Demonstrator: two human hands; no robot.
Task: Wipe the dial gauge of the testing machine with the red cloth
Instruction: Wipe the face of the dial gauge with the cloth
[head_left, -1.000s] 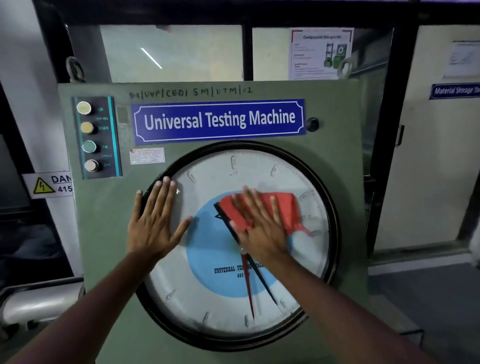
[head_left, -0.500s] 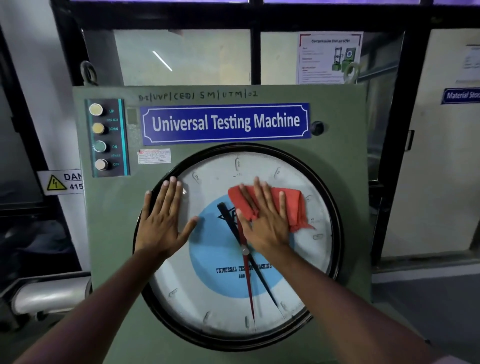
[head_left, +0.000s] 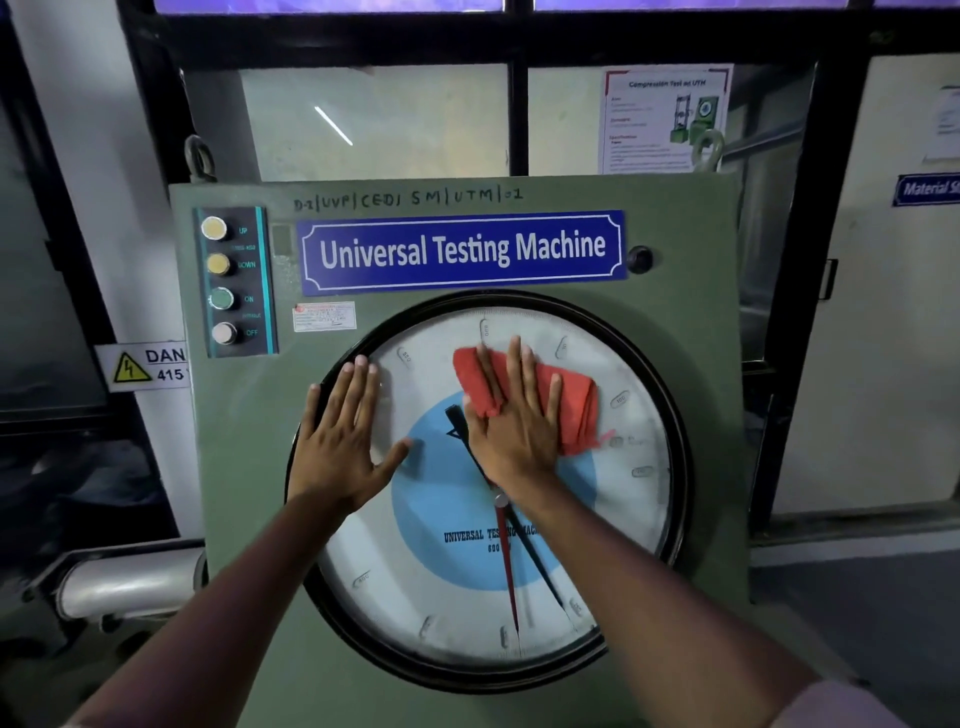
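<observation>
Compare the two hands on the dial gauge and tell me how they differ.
The right hand presses the red cloth flat against the glass; the left hand has nothing under it. The right hand sits over the upper middle of the dial gauge, while the left hand rests across its black rim at the left edge. Both hands lie flat with fingers spread, pointing upward.

Soft red cloth (head_left: 571, 395), glossy dial gauge (head_left: 613, 519)
</observation>
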